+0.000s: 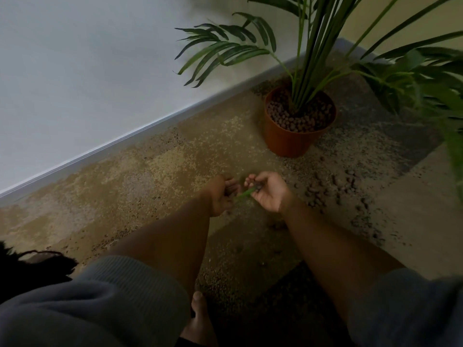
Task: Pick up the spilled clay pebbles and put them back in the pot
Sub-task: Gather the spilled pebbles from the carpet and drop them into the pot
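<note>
Pot (288,139) stands on the floor (155,166) ahead and to my right, near the wall (75,83) that runs along the left. A plant (308,58) rises from the pot; pebbles in the pot (298,118) lie around its stems. Spilled pebbles (333,186) lie on the floor in front of the pot and off to its right. My two hands sit close together before the pot, left hand (221,195) beside right hand (269,190), spilled pebbles just right of them. My foot (199,319) rests on the floor nearest me.

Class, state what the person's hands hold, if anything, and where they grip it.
A thin green leaf strip, held between both hands: left hand and right hand each grip one end.
</note>
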Tool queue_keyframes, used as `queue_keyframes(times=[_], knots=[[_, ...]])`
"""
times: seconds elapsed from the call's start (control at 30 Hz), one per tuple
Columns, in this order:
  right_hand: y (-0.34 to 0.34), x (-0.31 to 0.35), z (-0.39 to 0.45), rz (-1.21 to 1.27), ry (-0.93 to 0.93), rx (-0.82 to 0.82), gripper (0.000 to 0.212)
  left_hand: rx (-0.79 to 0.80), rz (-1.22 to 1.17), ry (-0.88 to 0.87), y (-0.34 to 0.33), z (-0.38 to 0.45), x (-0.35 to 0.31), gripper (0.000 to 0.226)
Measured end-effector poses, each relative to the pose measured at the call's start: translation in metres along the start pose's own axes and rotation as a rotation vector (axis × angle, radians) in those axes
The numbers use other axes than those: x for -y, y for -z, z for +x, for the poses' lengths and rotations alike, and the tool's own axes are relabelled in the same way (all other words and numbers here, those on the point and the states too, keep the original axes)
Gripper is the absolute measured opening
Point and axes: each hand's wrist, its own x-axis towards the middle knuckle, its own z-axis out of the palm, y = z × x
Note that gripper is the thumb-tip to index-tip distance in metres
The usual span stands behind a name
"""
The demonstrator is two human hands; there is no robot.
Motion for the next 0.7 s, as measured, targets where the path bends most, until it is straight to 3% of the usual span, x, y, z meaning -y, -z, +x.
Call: queue_keyframes(times=[0.27,0.4,0.6,0.7], knots=[[-0.031,0.037,-0.007,0.283,0.122,-0.083,0.023,-0.019,-0.302,-0.075,-0.050,0.007,-0.037,0.022],[-0.046,0.068,-0.017,0.458,0.211,-0.104,0.026,0.009,-0.430,-0.169,-0.087,-0.001,-0.059,0.034],[-0.058,0.113,-0.032,0.557,0.390,-0.114,0.023,0.058,-0.410,-0.309,-0.144,-0.028,-0.085,0.041],[-0.053,0.134,-0.038,0.575,0.456,-0.088,0.026,0.039,-0.259,-0.338,-0.159,-0.042,-0.091,0.043]])
